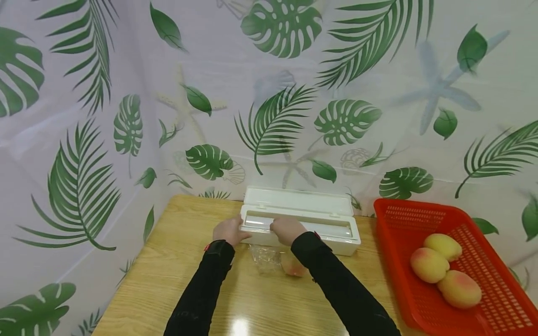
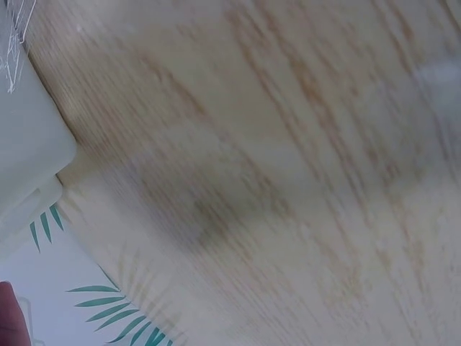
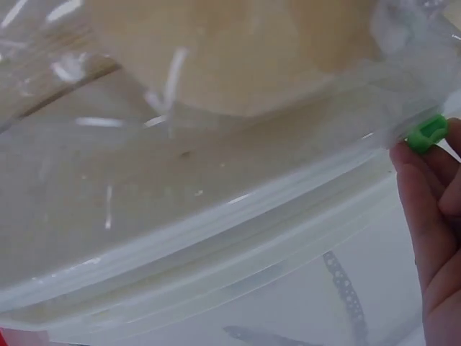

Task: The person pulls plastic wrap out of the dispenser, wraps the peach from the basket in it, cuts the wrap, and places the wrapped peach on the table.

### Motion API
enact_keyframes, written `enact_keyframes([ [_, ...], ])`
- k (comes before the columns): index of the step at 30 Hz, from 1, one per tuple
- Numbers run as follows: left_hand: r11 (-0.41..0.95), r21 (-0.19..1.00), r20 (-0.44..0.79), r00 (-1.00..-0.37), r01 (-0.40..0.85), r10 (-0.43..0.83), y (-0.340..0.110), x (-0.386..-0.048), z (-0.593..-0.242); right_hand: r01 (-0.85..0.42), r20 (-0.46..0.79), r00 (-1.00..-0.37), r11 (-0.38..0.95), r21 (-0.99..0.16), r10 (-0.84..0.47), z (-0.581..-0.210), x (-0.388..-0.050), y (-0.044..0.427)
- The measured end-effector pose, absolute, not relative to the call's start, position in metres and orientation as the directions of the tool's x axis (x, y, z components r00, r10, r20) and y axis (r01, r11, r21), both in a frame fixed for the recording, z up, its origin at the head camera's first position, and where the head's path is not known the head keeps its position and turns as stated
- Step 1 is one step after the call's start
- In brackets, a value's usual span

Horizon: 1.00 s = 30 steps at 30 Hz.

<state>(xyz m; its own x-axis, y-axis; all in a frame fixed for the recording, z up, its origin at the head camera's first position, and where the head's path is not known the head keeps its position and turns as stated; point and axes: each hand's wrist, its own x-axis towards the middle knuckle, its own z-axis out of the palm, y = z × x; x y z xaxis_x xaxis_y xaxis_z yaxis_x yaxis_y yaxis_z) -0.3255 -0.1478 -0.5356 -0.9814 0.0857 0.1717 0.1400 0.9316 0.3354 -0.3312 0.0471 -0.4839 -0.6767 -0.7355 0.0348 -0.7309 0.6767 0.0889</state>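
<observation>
A long white cling film dispenser (image 1: 338,245) stands on the table with its lid (image 1: 298,199) tipped back and a roll of film (image 1: 329,229) inside. My left hand (image 1: 227,230) grips the dispenser's left front corner. Over the front edge, near the middle, my right hand (image 1: 289,229) pinches a small green slide cutter (image 3: 428,135), seen in the right wrist view. Clear film (image 1: 265,259) hangs from the front edge onto the table and over a peach (image 1: 292,266), partly hidden by my right arm. Only a fingertip (image 2: 11,317) shows in the left wrist view.
At the right stands a red plastic basket (image 1: 391,261) holding three peaches (image 1: 429,265). The wooden table (image 1: 176,233) ends against a leaf-patterned cloth (image 1: 210,126) behind the dispenser and along the left side.
</observation>
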Motion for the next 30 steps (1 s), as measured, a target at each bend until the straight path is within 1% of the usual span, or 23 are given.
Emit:
enact_keyframes([
  [4, 0.929, 0.347, 0.160, -0.984, 0.129, 0.077, -0.150, -0.324, -0.535, -0.743, 0.059, -0.663, 0.665, 0.073, -0.747, -0.485, -0.333, 0.060],
  [10, 0.920, 0.367, 0.148, -0.985, 0.136, 0.087, -0.150, -0.323, -0.534, -0.732, 0.073, -0.677, 0.680, 0.033, -0.732, -0.488, -0.337, 0.077],
  [13, 0.924, 0.363, 0.136, -0.988, 0.122, 0.077, -0.151, -0.324, -0.534, -0.737, 0.084, -0.671, 0.675, 0.024, -0.736, -0.490, -0.338, 0.084],
  [23, 0.921, 0.369, 0.153, -0.986, 0.121, 0.068, -0.150, -0.324, -0.534, -0.736, 0.154, -0.669, 0.677, -0.003, -0.727, -0.493, -0.335, 0.098],
  [30, 0.925, 0.358, 0.159, -0.985, 0.126, 0.073, -0.148, -0.327, -0.538, -0.765, 0.217, -0.629, 0.644, 0.000, -0.746, -0.498, -0.338, 0.106],
])
